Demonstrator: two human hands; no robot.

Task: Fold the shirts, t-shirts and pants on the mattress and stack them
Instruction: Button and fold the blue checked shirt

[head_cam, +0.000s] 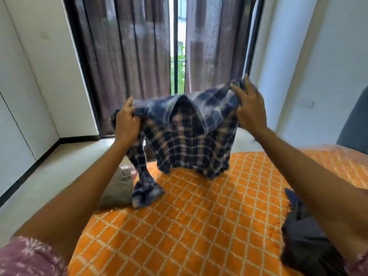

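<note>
Head view: plaid shirt (191,136) held up at twelve o'clock over the orange mattress (199,226), shoulders pinched by left hand (126,121) and right hand (250,108); probably soft, light, floppy, best gripped at shoulder seams, one sleeve trailing at nine o'clock.

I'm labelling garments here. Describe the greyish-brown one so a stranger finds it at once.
Start at the orange lattice-patterned mattress and go to its left edge. There lies the folded greyish-brown garment, beside the plaid shirt's dangling sleeve. It alone is plain and pale; the dark garments lie right.
</note>
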